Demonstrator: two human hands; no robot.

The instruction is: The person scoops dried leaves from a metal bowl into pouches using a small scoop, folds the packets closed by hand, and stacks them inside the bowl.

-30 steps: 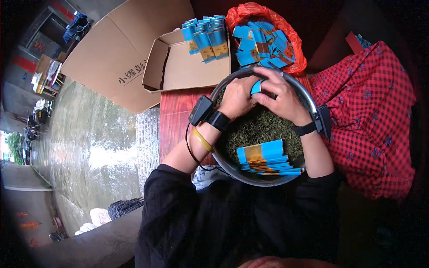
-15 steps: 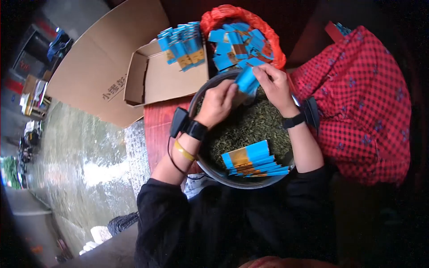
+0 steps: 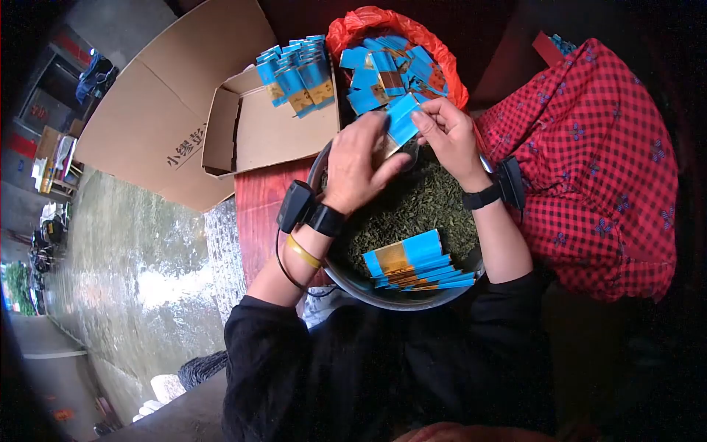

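Observation:
Above a round metal basin (image 3: pixel 427 300) of dried green leaves (image 3: pixel 412 206), which look like tea, I have a blue and gold sachet (image 3: pixel 403 121). My right hand (image 3: pixel 449 140) pinches its upper right edge between thumb and fingers. My left hand (image 3: pixel 357 162) is beside the sachet's left edge, thumb spread away from the fingers; the fingertips are slightly blurred, and whether they touch it I cannot tell. A fanned stack of flat blue and gold sachets (image 3: pixel 416 261) rests on the leaves at the basin's near side.
Upright sachets (image 3: pixel 298 74) stand in rows at the right end of a shallow cardboard box (image 3: pixel 272 136). Behind the basin, a red plastic bag (image 3: pixel 449 62) holds many loose sachets. A large cardboard flap (image 3: pixel 162 110) leans left; red checked cloth (image 3: pixel 589 177) drapes at right.
My left hand has loosened from the sachet, its thumb swinging outward and down. My right hand keeps its pinch, and the sachet now shows more of its face.

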